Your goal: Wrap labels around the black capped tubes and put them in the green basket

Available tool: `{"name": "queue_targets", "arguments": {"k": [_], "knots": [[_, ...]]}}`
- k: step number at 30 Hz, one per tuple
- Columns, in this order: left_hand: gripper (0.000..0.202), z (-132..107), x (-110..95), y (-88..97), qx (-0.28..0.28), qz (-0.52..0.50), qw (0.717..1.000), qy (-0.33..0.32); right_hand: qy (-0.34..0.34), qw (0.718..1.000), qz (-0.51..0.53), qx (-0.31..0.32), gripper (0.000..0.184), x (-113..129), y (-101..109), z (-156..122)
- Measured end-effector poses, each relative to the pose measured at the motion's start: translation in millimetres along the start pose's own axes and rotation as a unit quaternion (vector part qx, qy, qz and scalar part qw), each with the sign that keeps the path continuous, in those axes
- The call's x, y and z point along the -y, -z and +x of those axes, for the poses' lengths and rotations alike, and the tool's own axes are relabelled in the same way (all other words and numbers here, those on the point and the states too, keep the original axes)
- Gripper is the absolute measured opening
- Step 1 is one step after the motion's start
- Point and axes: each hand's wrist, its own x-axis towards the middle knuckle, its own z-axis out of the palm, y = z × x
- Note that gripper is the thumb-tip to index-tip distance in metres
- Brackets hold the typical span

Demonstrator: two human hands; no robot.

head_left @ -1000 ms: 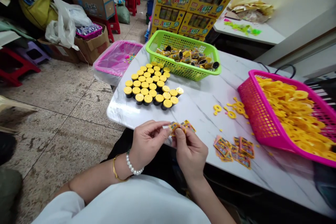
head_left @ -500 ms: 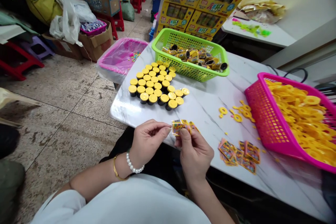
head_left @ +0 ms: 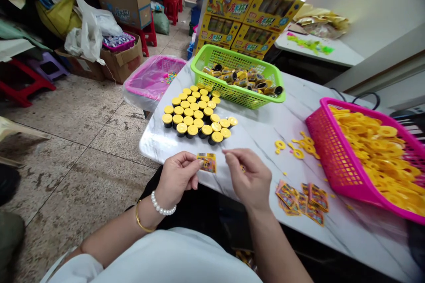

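My left hand point(head_left: 179, 171) pinches a small yellow printed label point(head_left: 207, 162) by its left end, over the table's near edge. To the right of it, my right hand point(head_left: 249, 177) is closed, thumb against forefinger. A bit of another printed label point(head_left: 243, 168) shows under its fingers; the rest is hidden by the hand. Beyond both hands stand several small black tubs with yellow lids point(head_left: 188, 120), grouped together. Loose piles of similar orange-yellow labels point(head_left: 300, 201) lie on the table right of my right hand.
A green basket point(head_left: 232, 93) of yellow-wrapped bottles stands behind the tubs. At right, a pink basket point(head_left: 335, 154) holds yellow plastic rings; several loose rings point(head_left: 298, 154) lie beside it. A plastic-lined pink basket point(head_left: 146, 82) stands past the table's left edge. Yellow boxes point(head_left: 232, 0) are stacked behind.
My hands have moved apart. The left now has a yellow label by its end, drawn leftward from those that the right hand was holding up. The view has shifted slightly.
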Motion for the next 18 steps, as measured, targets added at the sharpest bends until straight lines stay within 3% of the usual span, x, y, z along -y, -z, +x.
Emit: {"name": "queue_targets", "arguments": {"k": [2, 6, 10, 14, 16, 18], "knots": [[0.043, -0.2, -1.5, 1.6, 0.021, -0.009, 1.0, 0.02, 0.012, 0.997, -0.069, -0.032, 0.012, -11.1, -0.7, 18.5], [0.045, 0.4, -3.8, 4.0, 0.056, -0.015, 0.997, 0.058, -0.035, 0.989, -0.143, -0.002, 0.003, -32.4, -14.6, 41.2], [0.046, 1.9, -8.0, 4.7, 0.071, -0.017, 0.995, 0.074, -0.094, 0.982, -0.162, -0.003, 0.016, -40.2, -24.1, 44.7], [0.037, 4.6, -12.4, 3.6, 0.066, -0.013, 0.995, 0.074, -0.071, 0.976, -0.204, -0.014, 0.038, -40.1, -18.6, 42.1], [0.035, 6.7, -14.5, 2.7, 0.059, -0.019, 0.995, 0.077, -0.054, 0.975, -0.213, -0.01, 0.031, -37.2, -11.2, 39.9], [0.034, 8.9, -17.1, 1.9, 0.053, -0.033, 0.995, 0.082, -0.069, 0.985, -0.155, -0.015, 0.024, -31.3, -1.6, 35.5]]}}
